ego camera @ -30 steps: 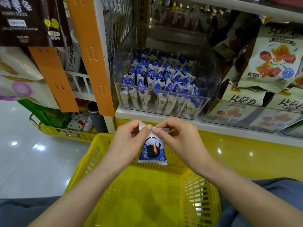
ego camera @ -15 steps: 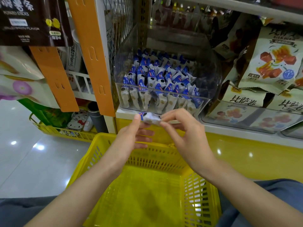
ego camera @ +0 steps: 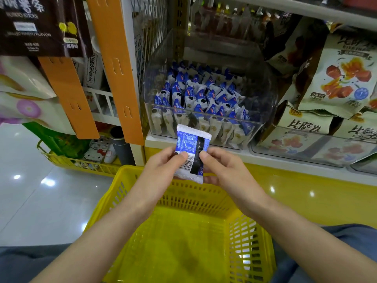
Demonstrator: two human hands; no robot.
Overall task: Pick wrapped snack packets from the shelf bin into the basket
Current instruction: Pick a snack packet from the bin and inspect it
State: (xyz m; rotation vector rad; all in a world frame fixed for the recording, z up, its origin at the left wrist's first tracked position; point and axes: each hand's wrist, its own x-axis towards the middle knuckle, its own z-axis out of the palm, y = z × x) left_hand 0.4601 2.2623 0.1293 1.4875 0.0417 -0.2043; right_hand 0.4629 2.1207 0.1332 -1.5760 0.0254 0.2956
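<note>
snack packet [ego camera: 191, 153] pinched upright, long axis vertical, between left hand [ego camera: 163, 168] and right hand [ego camera: 222, 170], both clamped on it directly above the basket [ego camera: 114, 193] far rim.

There is one view only, from a wide-angle camera worn on the person's head, so no scene is shared with another. It looks forward and down, close over the basket [ego camera: 183, 231], whose near edge runs out of the bottom of the frame. It faces the shelf [ego camera: 204, 148] nearly head-on and near, the bin [ego camera: 255, 127] at mid-height, just above centre. Both forearms enter from the bottom corners. Straight lines bow toward the frame edges. The floor [ego camera: 40, 201] shows at left.
</note>
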